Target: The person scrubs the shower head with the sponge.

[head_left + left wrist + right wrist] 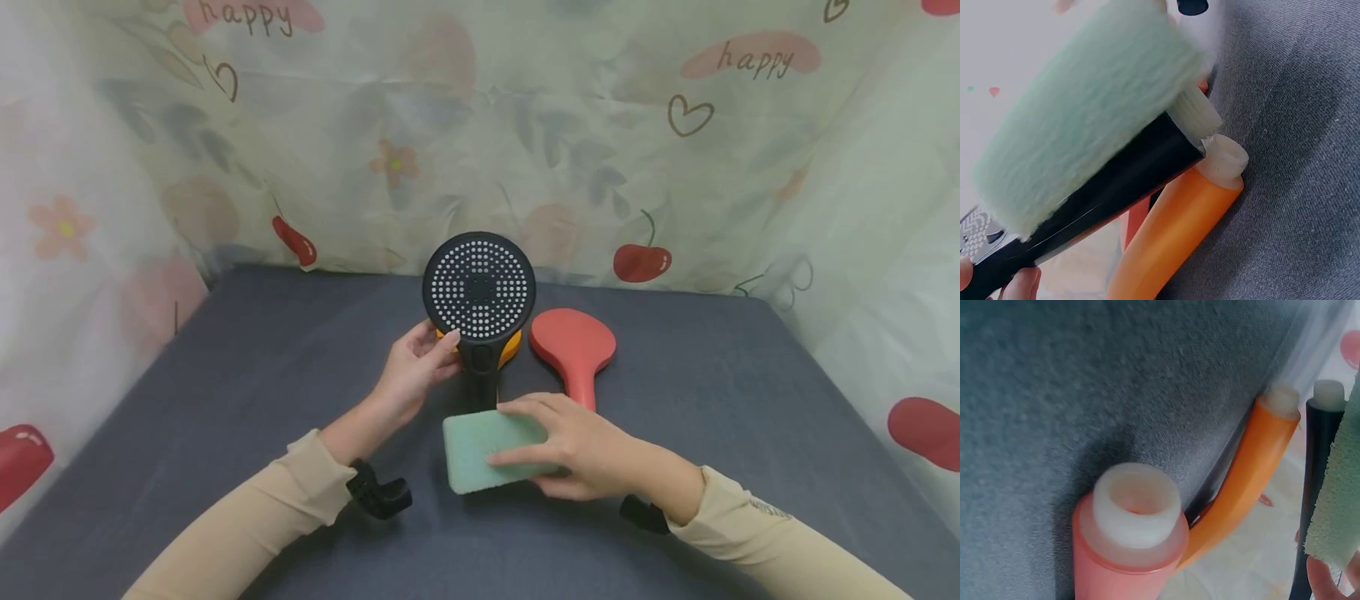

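My left hand (412,371) grips a black shower head (480,292) near its neck, the round face with pale nozzles turned toward me. A light green sponge (476,454) is pinched in my right hand (592,450), with fingers spread over its face. In the left wrist view the sponge (1091,106) lies along the black handle (1122,181), close to its whitish threaded end. Behind the black head, an orange shower head (512,348) is mostly hidden; its handle (1179,231) shows in the left wrist view.
A red shower head (573,337) lies face down on the dark grey cloth-covered table (697,375), right of the black one. Its open whitish end (1137,503) shows in the right wrist view. A printed curtain (495,125) hangs behind the table and at both sides.
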`<action>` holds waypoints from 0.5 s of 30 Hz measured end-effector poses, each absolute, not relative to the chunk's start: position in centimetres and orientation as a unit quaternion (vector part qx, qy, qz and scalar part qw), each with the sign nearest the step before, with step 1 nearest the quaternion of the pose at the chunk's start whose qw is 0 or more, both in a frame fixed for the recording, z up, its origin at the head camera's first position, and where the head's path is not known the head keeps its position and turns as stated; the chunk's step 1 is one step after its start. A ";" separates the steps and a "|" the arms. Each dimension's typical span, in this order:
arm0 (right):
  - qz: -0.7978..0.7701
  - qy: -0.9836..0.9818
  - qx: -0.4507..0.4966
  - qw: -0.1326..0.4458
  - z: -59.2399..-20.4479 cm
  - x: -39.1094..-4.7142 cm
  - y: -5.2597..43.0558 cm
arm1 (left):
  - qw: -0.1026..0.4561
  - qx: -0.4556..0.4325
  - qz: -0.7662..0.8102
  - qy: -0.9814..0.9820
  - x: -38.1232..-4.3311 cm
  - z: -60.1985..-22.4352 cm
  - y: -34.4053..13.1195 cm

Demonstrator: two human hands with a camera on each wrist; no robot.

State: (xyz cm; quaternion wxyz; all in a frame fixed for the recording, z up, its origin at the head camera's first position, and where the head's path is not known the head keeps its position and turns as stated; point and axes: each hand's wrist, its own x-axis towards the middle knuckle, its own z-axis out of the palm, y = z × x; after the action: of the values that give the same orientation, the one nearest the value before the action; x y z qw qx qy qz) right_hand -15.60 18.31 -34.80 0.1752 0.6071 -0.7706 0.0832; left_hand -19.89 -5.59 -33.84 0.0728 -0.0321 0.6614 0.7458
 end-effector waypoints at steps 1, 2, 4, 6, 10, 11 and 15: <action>0.081 -0.771 0.608 0.174 -34.8 -15.6 18.4 | 0.072 -0.032 0.747 0.660 -19.9 -33.8 -5.6; 0.080 -0.772 0.606 0.175 -34.7 -15.6 18.4 | 0.072 -0.033 0.747 0.660 -19.9 -33.8 -5.6; 0.079 -0.779 0.594 0.186 -34.5 -15.8 18.5 | 0.071 -0.032 0.748 0.659 -19.9 -33.8 -5.7; 0.086 -0.789 0.573 0.206 -34.3 -16.1 18.5 | 0.070 -0.030 0.748 0.659 -19.8 -33.8 -5.7; 0.112 -0.810 0.525 0.237 -34.0 -16.8 18.5 | 0.072 -0.018 0.747 0.660 -19.6 -33.7 -5.7; 0.118 -0.812 0.520 0.237 -34.0 -16.8 18.5 | 0.074 -0.016 0.747 0.660 -19.5 -33.7 -5.7; 0.123 -0.801 0.543 0.219 -34.1 -16.6 18.4 | 0.073 -0.016 0.746 0.662 -19.4 -33.7 -5.7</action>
State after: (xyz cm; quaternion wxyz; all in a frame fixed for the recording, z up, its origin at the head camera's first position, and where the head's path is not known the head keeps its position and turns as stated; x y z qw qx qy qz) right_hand -16.58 18.42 -34.14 0.2188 0.5428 -0.8014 0.1233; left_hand -19.43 -5.73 -33.65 0.0733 -0.0158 0.6620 0.7458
